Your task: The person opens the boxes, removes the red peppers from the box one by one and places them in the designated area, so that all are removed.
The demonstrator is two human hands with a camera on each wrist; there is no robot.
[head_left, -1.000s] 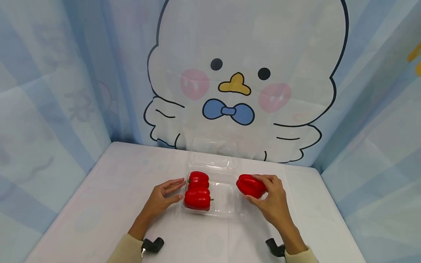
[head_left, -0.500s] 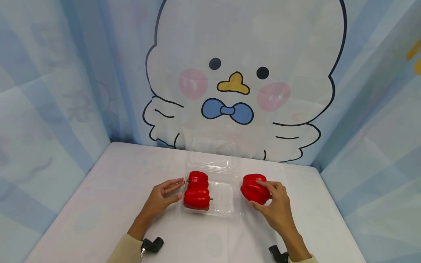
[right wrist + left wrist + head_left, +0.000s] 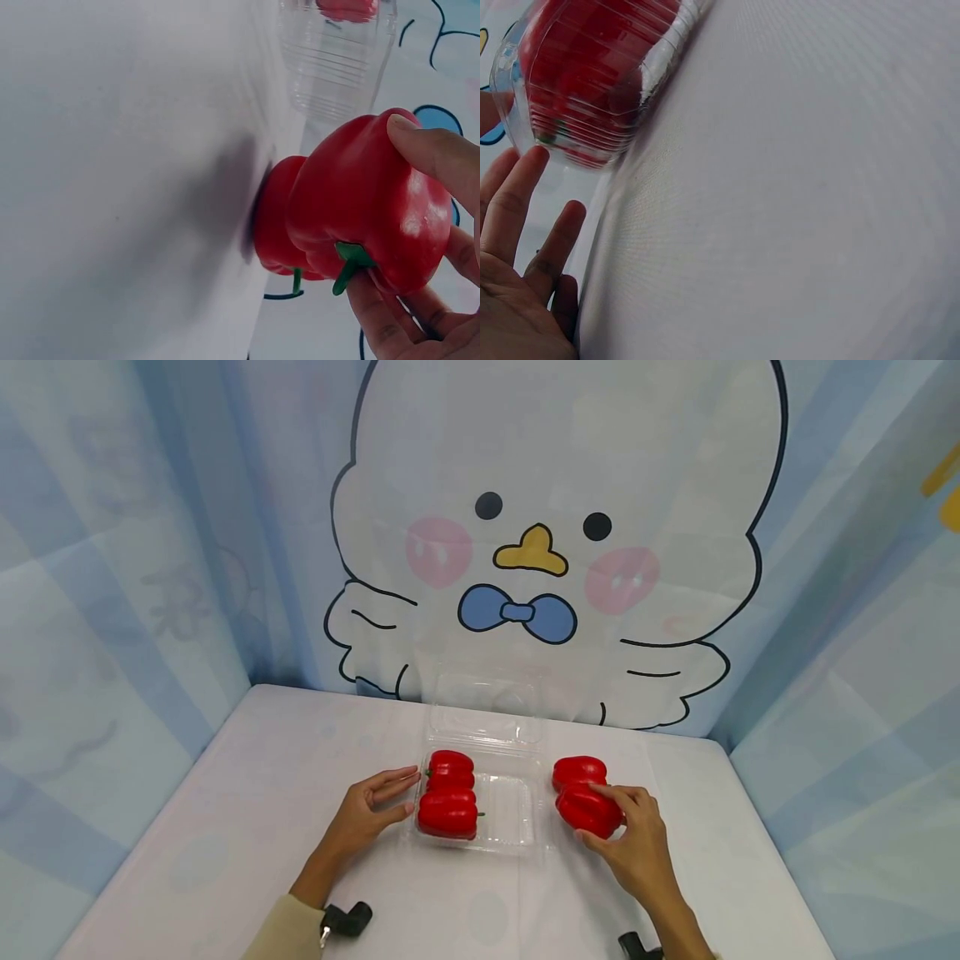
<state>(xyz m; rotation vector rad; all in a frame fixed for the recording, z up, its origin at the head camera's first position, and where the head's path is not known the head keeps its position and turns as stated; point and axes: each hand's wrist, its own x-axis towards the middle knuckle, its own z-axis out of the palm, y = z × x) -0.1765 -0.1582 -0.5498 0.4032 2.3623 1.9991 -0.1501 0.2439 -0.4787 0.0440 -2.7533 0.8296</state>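
Observation:
My right hand (image 3: 633,835) grips a red bell pepper (image 3: 588,810), thumb on one side and fingers on the other. In the right wrist view that pepper, with its green stem (image 3: 351,264), is raised off the table. A second red bell pepper (image 3: 274,214) lies on the table just behind it. Two more peppers (image 3: 447,814) fill the left half of a clear plastic clamshell container (image 3: 506,810). Beside the container's left side is my left hand (image 3: 367,814), fingers loosely extended. Its fingertips (image 3: 536,155) are right at the clear rim in the left wrist view.
The container's clear lid (image 3: 487,722) stands open at the back, against the curtain (image 3: 525,668) with the cartoon bird. White cloth covers the table (image 3: 247,827). Curtains also hang at the left and right. A black wrist mount (image 3: 348,918) sits at the left sleeve.
My right hand has moved the held pepper to the right and toward me, away from the container. The other pepper behind it has come into view. The left hand stays put.

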